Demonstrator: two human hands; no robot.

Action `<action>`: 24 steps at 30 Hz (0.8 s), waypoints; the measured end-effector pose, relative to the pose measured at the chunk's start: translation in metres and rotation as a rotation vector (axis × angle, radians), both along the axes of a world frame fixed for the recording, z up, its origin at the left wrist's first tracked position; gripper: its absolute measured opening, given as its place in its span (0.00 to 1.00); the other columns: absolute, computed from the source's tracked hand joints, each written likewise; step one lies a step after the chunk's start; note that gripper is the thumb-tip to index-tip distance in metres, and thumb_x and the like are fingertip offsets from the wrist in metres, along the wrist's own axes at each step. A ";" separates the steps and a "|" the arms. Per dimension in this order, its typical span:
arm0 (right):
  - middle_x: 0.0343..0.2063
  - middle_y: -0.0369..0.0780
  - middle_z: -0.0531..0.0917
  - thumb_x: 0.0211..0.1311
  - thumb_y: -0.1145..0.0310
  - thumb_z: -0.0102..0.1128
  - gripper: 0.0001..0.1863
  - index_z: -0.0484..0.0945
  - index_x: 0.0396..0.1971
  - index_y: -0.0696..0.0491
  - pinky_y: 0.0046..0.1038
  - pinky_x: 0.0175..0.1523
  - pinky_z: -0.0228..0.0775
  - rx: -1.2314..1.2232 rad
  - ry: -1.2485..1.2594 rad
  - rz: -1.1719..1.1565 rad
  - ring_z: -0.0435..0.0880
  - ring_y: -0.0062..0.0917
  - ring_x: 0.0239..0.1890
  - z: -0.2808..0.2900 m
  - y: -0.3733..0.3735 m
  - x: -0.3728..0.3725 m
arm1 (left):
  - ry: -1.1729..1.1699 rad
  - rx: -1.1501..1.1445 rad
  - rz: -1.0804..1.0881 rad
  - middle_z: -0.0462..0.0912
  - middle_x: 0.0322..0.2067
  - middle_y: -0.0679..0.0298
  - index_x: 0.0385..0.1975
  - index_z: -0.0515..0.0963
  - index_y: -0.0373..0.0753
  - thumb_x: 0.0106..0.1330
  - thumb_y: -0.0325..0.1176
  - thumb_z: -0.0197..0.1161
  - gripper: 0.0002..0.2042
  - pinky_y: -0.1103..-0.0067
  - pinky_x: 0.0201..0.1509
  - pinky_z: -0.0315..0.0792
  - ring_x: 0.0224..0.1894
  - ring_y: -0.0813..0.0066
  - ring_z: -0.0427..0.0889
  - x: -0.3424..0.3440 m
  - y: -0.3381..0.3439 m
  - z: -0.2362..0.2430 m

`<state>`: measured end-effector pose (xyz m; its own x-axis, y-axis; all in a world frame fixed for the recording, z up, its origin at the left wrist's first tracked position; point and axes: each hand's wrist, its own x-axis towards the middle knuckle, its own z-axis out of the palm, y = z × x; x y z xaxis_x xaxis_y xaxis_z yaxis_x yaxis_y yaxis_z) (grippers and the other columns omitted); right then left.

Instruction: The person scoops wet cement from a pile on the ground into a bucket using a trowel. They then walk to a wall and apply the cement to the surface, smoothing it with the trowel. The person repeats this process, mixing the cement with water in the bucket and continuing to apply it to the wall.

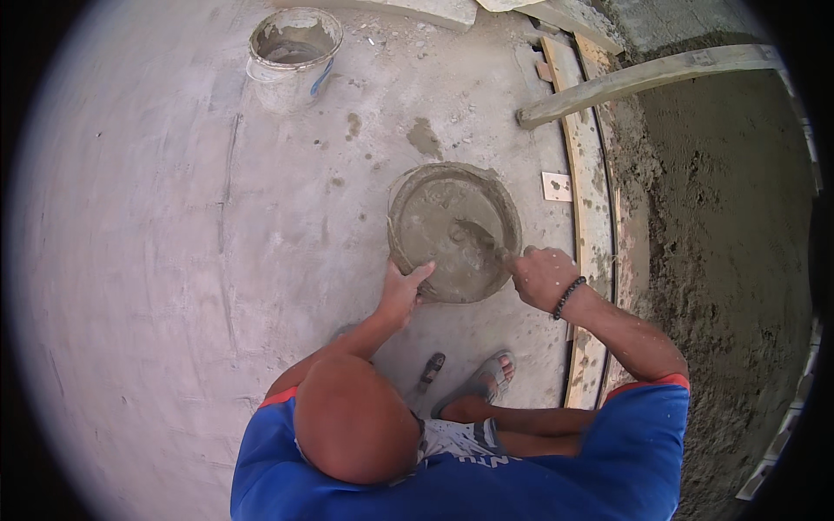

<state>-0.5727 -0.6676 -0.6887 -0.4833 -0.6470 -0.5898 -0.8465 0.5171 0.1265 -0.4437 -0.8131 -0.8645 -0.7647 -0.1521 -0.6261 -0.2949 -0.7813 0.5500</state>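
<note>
A round, mortar-smeared tub (396,217) stands in front of me, with wet grey mortar (434,233) inside. My left hand (406,291) grips its near left rim, thumb over the edge. At the right side of the tub, my right hand (546,278) is closed round the handle of a trowel (476,231). The trowel's blade lies in the mortar, partly coated with it. A dark beaded bracelet (569,297) circles my right wrist.
A white bucket (294,82) with mortar residue stands at the far left. Boards (573,165) run along the right, beside a strip of wet mortar (721,200). A wooden beam (651,82) crosses them. My sandalled foot (491,378) is near the tub.
</note>
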 end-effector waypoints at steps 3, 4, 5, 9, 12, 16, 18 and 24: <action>0.24 0.49 0.81 0.55 0.74 0.50 0.15 0.78 0.43 0.53 0.40 0.34 0.77 -0.163 0.124 -0.010 0.84 0.41 0.30 -0.013 0.008 0.009 | -0.054 -0.104 -0.018 0.76 0.43 0.59 0.58 0.61 0.37 0.58 0.25 0.60 0.27 0.78 0.28 0.75 0.37 0.73 0.79 -0.007 -0.001 -0.002; 0.25 0.48 0.80 0.57 0.73 0.49 0.15 0.78 0.44 0.52 0.39 0.34 0.77 -0.189 0.170 0.036 0.83 0.41 0.29 -0.041 0.024 0.014 | -0.025 -0.108 0.009 0.77 0.40 0.59 0.57 0.63 0.36 0.57 0.26 0.60 0.26 0.79 0.23 0.71 0.32 0.74 0.78 -0.010 0.006 -0.006; 0.26 0.48 0.80 0.57 0.72 0.49 0.15 0.78 0.44 0.52 0.39 0.34 0.77 -0.123 0.107 0.071 0.83 0.41 0.29 -0.048 0.023 0.011 | 0.000 -0.127 0.059 0.78 0.38 0.60 0.56 0.65 0.35 0.56 0.27 0.59 0.25 0.81 0.17 0.68 0.27 0.75 0.77 -0.012 0.004 -0.007; 0.28 0.47 0.80 0.58 0.71 0.50 0.14 0.78 0.43 0.52 0.39 0.33 0.76 0.053 -0.031 0.151 0.83 0.41 0.29 -0.007 0.006 -0.009 | 0.011 -0.237 0.028 0.78 0.38 0.59 0.57 0.65 0.34 0.53 0.23 0.55 0.26 0.81 0.18 0.69 0.27 0.75 0.77 -0.013 -0.011 -0.015; 0.27 0.48 0.80 0.58 0.71 0.50 0.12 0.79 0.40 0.52 0.39 0.33 0.76 0.025 0.062 0.161 0.83 0.40 0.29 0.050 -0.014 -0.026 | 0.027 -0.308 -0.001 0.78 0.39 0.59 0.58 0.65 0.34 0.53 0.22 0.55 0.27 0.81 0.21 0.70 0.29 0.75 0.77 -0.015 -0.017 -0.024; 0.26 0.48 0.80 0.58 0.71 0.51 0.12 0.79 0.41 0.52 0.40 0.33 0.76 -0.083 0.205 0.116 0.83 0.40 0.29 0.009 -0.012 -0.053 | 0.076 -0.344 -0.023 0.77 0.42 0.57 0.59 0.64 0.33 0.52 0.21 0.54 0.29 0.78 0.35 0.75 0.38 0.72 0.78 -0.026 -0.018 -0.008; 0.26 0.49 0.80 0.57 0.71 0.52 0.13 0.79 0.41 0.52 0.40 0.33 0.76 -0.080 0.120 0.151 0.83 0.40 0.29 -0.052 0.009 -0.059 | 0.103 -0.297 -0.019 0.77 0.44 0.57 0.59 0.64 0.33 0.52 0.21 0.54 0.29 0.76 0.42 0.74 0.42 0.70 0.78 -0.029 -0.014 -0.006; 0.25 0.49 0.81 0.54 0.72 0.54 0.10 0.81 0.35 0.55 0.40 0.34 0.77 -0.067 0.040 0.055 0.83 0.41 0.30 -0.018 -0.039 -0.048 | 0.022 -0.266 -0.003 0.77 0.45 0.56 0.59 0.65 0.33 0.51 0.18 0.54 0.29 0.76 0.46 0.73 0.44 0.70 0.77 -0.035 -0.030 0.003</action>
